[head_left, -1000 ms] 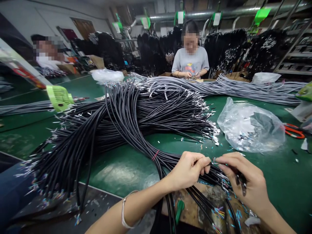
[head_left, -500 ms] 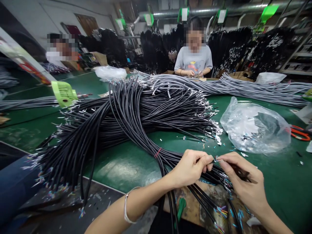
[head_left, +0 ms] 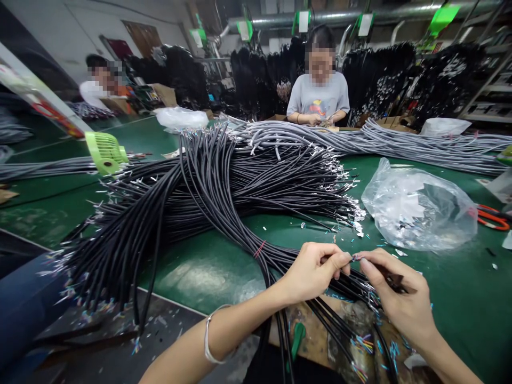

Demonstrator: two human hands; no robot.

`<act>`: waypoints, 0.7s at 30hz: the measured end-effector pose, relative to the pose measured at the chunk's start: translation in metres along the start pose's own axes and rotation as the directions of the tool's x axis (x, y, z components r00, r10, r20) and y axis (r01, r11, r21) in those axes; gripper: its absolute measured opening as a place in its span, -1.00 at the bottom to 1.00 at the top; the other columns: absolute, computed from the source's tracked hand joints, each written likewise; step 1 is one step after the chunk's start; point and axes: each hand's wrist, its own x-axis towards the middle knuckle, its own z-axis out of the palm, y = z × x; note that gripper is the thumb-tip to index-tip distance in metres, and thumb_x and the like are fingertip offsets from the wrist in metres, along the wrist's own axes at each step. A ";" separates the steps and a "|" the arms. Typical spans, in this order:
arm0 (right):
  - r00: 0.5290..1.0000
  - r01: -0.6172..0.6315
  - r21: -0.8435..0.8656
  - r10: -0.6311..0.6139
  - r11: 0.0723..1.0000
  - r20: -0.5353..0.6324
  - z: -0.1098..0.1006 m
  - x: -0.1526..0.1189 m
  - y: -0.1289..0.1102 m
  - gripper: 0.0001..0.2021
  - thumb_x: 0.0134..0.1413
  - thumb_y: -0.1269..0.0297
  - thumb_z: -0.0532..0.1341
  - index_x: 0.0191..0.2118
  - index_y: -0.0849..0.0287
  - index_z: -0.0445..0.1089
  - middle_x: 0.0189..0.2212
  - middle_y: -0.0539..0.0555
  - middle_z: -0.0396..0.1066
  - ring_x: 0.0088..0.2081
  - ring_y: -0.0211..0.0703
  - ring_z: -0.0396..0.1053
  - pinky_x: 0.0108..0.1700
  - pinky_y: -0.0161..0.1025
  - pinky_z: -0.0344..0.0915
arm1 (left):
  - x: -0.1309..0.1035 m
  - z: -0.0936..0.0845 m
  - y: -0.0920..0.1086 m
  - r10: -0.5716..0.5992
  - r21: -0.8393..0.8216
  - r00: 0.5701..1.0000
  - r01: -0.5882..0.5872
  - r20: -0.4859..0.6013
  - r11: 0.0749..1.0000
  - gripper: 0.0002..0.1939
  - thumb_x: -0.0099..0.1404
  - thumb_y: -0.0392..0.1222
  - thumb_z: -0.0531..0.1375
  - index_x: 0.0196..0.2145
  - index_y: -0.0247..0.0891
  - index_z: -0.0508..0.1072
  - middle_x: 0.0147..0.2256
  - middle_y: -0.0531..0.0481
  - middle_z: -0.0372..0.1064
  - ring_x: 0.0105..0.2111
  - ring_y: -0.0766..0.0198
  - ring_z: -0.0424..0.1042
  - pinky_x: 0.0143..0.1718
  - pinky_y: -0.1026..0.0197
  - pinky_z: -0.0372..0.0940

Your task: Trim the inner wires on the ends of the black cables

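My left hand [head_left: 319, 270] is closed in a pinch on the end of a black cable, whose body is mostly hidden behind the fingers. Thin coloured wires [head_left: 356, 257] show at that end, between the two hands. The thumb and forefinger of my right hand [head_left: 400, 290] pinch those wires. Beneath both hands runs a bundle of black cables [head_left: 244, 234], tied with a red band [head_left: 260, 249]. Several of its stripped ends, with coloured wires [head_left: 363, 344] fanned out, hang over a worn board [head_left: 320, 341] near my lap.
A large heap of black cables [head_left: 160, 213] covers the green table [head_left: 192, 277]. Grey cables [head_left: 384, 140] lie behind it. At right are a clear plastic bag [head_left: 424, 210] of scraps and orange-handled scissors [head_left: 494, 217]. A green-handled tool [head_left: 296, 341] lies below. A co-worker [head_left: 318, 96] sits opposite.
Both hands stay nearly in place, with the right shifting slightly left. Pinkish wire now shows between the fingertips, where a darker end with pale strands showed before.
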 end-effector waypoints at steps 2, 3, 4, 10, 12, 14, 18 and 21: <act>1.000 -0.004 -0.011 0.004 1.000 -0.013 -0.001 0.000 0.000 -0.88 0.13 0.41 0.18 -0.25 0.08 0.42 -0.36 -0.01 0.42 -0.34 -0.25 0.36 -0.35 -0.36 0.25 | 0.000 0.000 0.000 -0.008 0.005 1.000 0.008 0.001 1.000 -0.57 0.30 0.05 0.04 -0.50 -0.39 0.41 -0.61 0.07 0.19 -0.61 0.43 0.10 -0.55 0.35 0.00; 1.000 -0.007 -0.019 0.006 1.000 -0.022 -0.002 0.000 0.000 -0.89 0.12 0.41 0.19 -0.25 0.09 0.43 -0.37 0.00 0.42 -0.35 -0.24 0.36 -0.36 -0.35 0.25 | 0.000 0.000 0.000 -0.010 0.005 1.000 0.010 0.000 1.000 -0.56 0.29 0.05 0.04 -0.50 -0.39 0.41 -0.61 0.07 0.19 -0.60 0.43 0.11 -0.55 0.35 0.00; 1.000 -0.012 -0.025 0.011 1.000 -0.028 -0.002 0.000 0.000 -0.90 0.12 0.40 0.19 -0.26 0.10 0.43 -0.37 0.01 0.42 -0.36 -0.23 0.36 -0.37 -0.34 0.25 | 0.000 0.001 0.000 -0.012 0.000 1.000 0.012 -0.002 1.000 -0.57 0.29 0.05 0.05 -0.49 -0.39 0.42 -0.61 0.07 0.19 -0.60 0.43 0.11 -0.55 0.35 0.01; 1.000 -0.008 -0.049 0.007 0.999 -0.020 0.000 0.001 -0.001 -0.91 0.10 0.39 0.20 -0.29 0.11 0.45 -0.43 -0.01 0.43 -0.44 -0.26 0.35 -0.44 -0.35 0.25 | 0.000 0.002 -0.001 -0.012 -0.070 1.000 0.010 -0.024 0.997 -0.64 0.25 -0.01 0.11 -0.44 -0.42 0.44 -0.55 0.01 0.27 -0.55 0.40 0.21 -0.49 0.36 0.11; 1.000 -0.003 -0.077 0.002 0.997 -0.018 0.000 0.002 -0.001 -0.91 0.08 0.39 0.22 -0.30 0.10 0.46 -0.44 -0.02 0.43 -0.45 -0.28 0.34 -0.43 -0.36 0.25 | 0.000 0.002 -0.001 -0.002 -0.060 0.999 0.000 -0.032 0.998 -0.65 0.26 -0.04 0.11 -0.42 -0.44 0.45 -0.54 0.01 0.27 -0.53 0.40 0.22 -0.48 0.36 0.12; 0.999 -0.029 -0.106 0.024 0.994 -0.048 -0.002 0.002 -0.001 -0.90 0.07 0.39 0.23 -0.28 0.10 0.47 -0.43 -0.02 0.43 -0.46 -0.29 0.34 -0.43 -0.35 0.25 | -0.001 0.002 -0.001 0.009 -0.034 1.000 -0.010 -0.030 0.999 -0.66 0.27 -0.07 0.10 -0.39 -0.45 0.47 -0.54 0.01 0.27 -0.53 0.40 0.20 -0.48 0.36 0.11; 0.993 -0.075 -0.097 0.065 0.993 -0.095 -0.007 0.003 -0.002 -0.88 0.08 0.34 0.22 -0.25 0.08 0.48 -0.42 0.00 0.46 -0.46 -0.25 0.36 -0.54 -0.36 0.20 | -0.001 0.002 -0.001 0.007 -0.014 1.000 -0.007 -0.005 1.000 -0.66 0.27 -0.08 0.11 -0.35 -0.47 0.50 -0.50 -0.03 0.32 -0.51 0.38 0.20 -0.48 0.34 0.12; 0.997 -0.066 -0.073 0.062 0.995 -0.050 -0.008 0.004 -0.004 -0.88 0.09 0.33 0.21 -0.28 0.10 0.50 -0.41 0.02 0.48 -0.42 -0.21 0.40 -0.55 -0.35 0.21 | -0.001 0.002 -0.002 0.000 -0.022 1.000 -0.001 -0.013 1.000 -0.65 0.26 -0.07 0.11 -0.36 -0.48 0.50 -0.50 -0.05 0.34 -0.51 0.37 0.21 -0.48 0.34 0.13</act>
